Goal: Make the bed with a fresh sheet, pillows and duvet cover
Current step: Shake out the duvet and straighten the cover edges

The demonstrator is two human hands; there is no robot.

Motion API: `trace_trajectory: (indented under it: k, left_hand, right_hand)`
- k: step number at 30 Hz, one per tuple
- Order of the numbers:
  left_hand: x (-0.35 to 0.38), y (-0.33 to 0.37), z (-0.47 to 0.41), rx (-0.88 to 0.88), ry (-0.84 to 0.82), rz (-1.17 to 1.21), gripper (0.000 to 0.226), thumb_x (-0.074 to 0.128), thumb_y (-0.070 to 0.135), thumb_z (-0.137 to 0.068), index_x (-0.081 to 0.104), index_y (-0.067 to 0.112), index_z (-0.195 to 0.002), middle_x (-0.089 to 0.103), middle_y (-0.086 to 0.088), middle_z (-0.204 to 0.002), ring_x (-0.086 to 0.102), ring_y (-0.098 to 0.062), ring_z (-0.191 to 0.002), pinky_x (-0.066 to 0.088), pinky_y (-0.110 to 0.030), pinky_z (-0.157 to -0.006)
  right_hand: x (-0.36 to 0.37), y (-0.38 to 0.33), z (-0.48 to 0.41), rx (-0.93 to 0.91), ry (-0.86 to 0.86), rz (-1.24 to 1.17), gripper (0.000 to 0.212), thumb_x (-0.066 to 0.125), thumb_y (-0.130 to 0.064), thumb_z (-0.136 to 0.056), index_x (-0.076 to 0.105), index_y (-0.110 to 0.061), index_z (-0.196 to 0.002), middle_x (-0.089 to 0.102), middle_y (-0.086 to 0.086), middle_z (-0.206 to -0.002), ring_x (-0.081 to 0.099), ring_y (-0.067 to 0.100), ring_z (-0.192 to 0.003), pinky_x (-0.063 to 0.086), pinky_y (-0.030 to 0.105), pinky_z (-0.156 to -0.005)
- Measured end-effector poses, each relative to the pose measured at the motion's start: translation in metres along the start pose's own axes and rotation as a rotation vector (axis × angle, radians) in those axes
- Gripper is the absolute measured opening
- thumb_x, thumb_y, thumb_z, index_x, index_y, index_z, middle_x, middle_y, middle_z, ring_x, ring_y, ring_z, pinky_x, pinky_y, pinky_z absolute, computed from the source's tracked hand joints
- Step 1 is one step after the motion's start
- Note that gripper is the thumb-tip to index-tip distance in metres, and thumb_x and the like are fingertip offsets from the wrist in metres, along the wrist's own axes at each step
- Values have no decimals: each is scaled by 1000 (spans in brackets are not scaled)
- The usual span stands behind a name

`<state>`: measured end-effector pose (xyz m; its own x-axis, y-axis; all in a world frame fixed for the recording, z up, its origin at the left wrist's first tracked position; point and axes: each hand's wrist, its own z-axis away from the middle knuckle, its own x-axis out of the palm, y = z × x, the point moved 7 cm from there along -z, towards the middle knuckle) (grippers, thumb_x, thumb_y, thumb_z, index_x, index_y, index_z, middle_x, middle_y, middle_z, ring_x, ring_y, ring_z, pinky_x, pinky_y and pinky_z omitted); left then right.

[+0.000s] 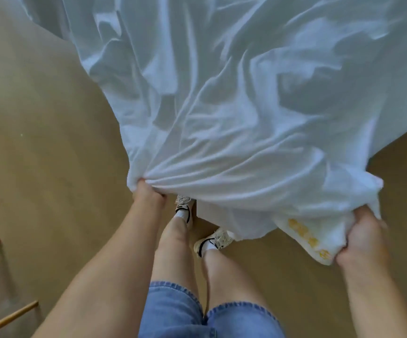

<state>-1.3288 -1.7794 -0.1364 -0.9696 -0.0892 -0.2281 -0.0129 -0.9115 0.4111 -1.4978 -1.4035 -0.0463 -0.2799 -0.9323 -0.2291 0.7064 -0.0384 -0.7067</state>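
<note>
A large white sheet (234, 93) billows across the upper part of the view, wrinkled and lifted off the floor. My left hand (147, 195) grips a bunched corner of its near edge at centre left. At lower right my right hand (360, 234) grips the other end of that edge, together with a white fabric piece bearing yellow print (304, 236). The cloth hangs stretched between my two hands, above my legs and feet. The bed is hidden under the sheet.
Tan floor (39, 142) spreads to the left and lower right. A wooden rail frame (5, 315) juts in at the bottom left corner. My sneakers (212, 240) stand just under the sheet's near edge.
</note>
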Motion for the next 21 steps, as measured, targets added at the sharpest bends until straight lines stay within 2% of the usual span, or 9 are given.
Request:
trace_trajectory:
  k: [2, 3, 5, 7, 9, 12, 15, 17, 21]
  left_hand:
    - [22, 26, -2, 119, -97, -61, 21, 63, 28, -88, 58, 18, -105, 65, 0, -93, 64, -23, -82, 54, -36, -64]
    - [41, 29, 5, 182, -204, -139, 16, 58, 29, -91, 56, 20, -104, 65, -1, -95, 63, -24, -85, 54, -38, -71]
    - [70, 3, 25, 155, -380, -245, 20, 49, 30, -95, 57, 21, -111, 65, -3, -113, 61, -26, -101, 51, -42, -89]
    - [75, -34, 41, 38, -466, -297, 35, 48, 38, -95, 58, 20, -123, 62, -3, -125, 59, -28, -113, 46, -46, -99]
    - [64, -61, 53, -7, -451, -283, 45, 45, 51, -93, 57, 23, -127, 63, -3, -124, 61, -29, -109, 48, -47, -97]
    - [35, -105, 82, -32, -365, -341, 58, 41, 71, -85, 57, 28, -120, 64, 0, -117, 62, -23, -103, 49, -41, -92]
    - [31, -167, 129, -170, -521, -414, 54, 44, 76, -78, 62, 32, -105, 68, 6, -107, 63, -19, -99, 53, -40, -81]
    - [38, -183, 143, -182, -539, -402, 46, 49, 70, -81, 63, 32, -102, 70, 8, -100, 65, -17, -96, 55, -36, -73]
    - [49, -165, 127, 21, -434, -471, 15, 54, 29, -95, 62, 18, -90, 67, 0, -85, 64, -16, -79, 52, -26, -55]
  right_hand:
    - [-63, -1, 6, 0, 43, 164, 23, 61, -48, -69, 70, -35, -53, 60, -10, -45, 56, 3, -39, 51, 24, -43]
    - [-81, 2, 11, -5, 24, 167, 27, 58, -47, -73, 68, -40, -50, 56, -12, -41, 52, 1, -34, 46, 19, -35]
    - [-93, 10, 15, -82, -3, 162, 28, 58, -41, -77, 68, -33, -51, 51, -14, -39, 46, -3, -33, 40, 12, -36]
    - [-82, 19, 15, -187, -13, 289, 34, 60, -30, -86, 61, -23, -53, 48, -17, -39, 40, -5, -34, 36, 15, -40]
    - [-62, 30, 15, -231, -61, 341, 31, 55, -16, -93, 54, -25, -63, 53, -22, -45, 45, -10, -40, 39, 21, -45]
    - [-48, 48, 9, -216, -118, 329, 23, 54, -14, -94, 58, -25, -73, 61, -16, -59, 53, -13, -52, 44, 17, -51]
    - [-46, 56, 7, -227, -205, 306, 19, 55, -16, -94, 63, -28, -81, 67, -19, -68, 60, -11, -64, 47, 10, -53]
    - [-43, 54, 9, -201, -288, 301, 18, 57, -15, -93, 65, -29, -85, 68, -21, -73, 62, -9, -69, 47, 8, -55]
    - [-32, 49, -3, -21, -575, 221, 18, 59, -14, -86, 67, -26, -97, 73, -11, -87, 68, 3, -79, 52, 20, -62]
